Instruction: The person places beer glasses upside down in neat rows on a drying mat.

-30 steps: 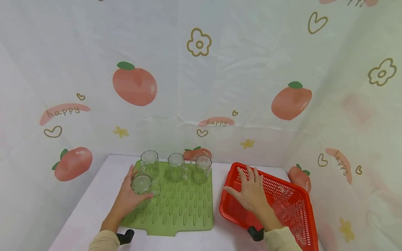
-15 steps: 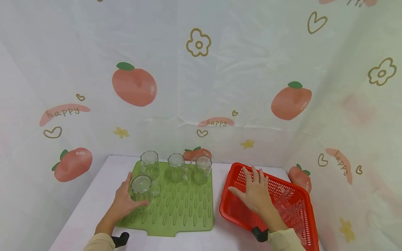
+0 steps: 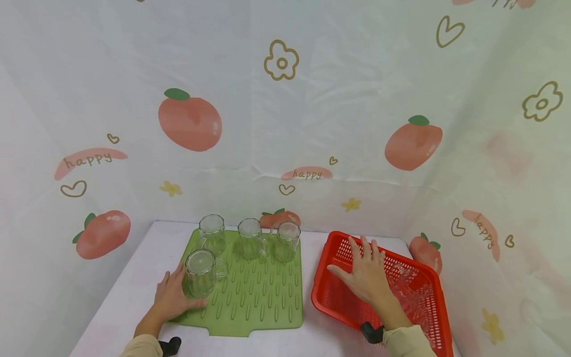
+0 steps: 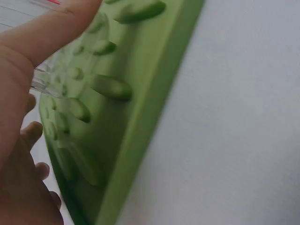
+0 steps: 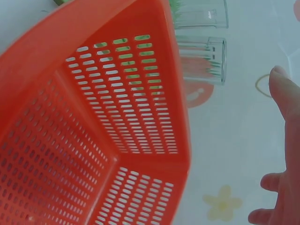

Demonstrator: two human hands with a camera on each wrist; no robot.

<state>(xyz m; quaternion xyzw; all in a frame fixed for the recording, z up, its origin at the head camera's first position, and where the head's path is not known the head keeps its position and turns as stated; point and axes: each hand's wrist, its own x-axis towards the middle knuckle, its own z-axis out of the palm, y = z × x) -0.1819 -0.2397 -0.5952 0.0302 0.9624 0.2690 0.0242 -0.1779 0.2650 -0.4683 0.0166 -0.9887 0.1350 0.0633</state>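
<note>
Beside a clear glass mug [image 3: 200, 275] at the left of the green drying mat [image 3: 254, 302], my left hand [image 3: 171, 297] is spread, its thumb in front of the mug and its fingers along the left side. The left wrist view shows that thumb [image 4: 56, 30] over the ribbed mat, with nothing gripped. Over the red basket [image 3: 332, 312] hovers my right hand [image 3: 368, 277], fingers apart and holding nothing. Several clear glass pieces [image 3: 408, 292] lie in the basket's right part, partly behind the right forearm.
Along the mat's back edge stand three more glass mugs: one at left [image 3: 212, 235], one mid-row [image 3: 251, 240] and one at right [image 3: 287, 243]. A white cloth-covered table [image 3: 125, 277] lies beneath. A printed curtain [image 3: 250, 124] rises behind and at both sides.
My left hand has loosened from around the front mug and drawn down and left, leaving it standing on the mat. The right hand has shifted slightly right above the basket.
</note>
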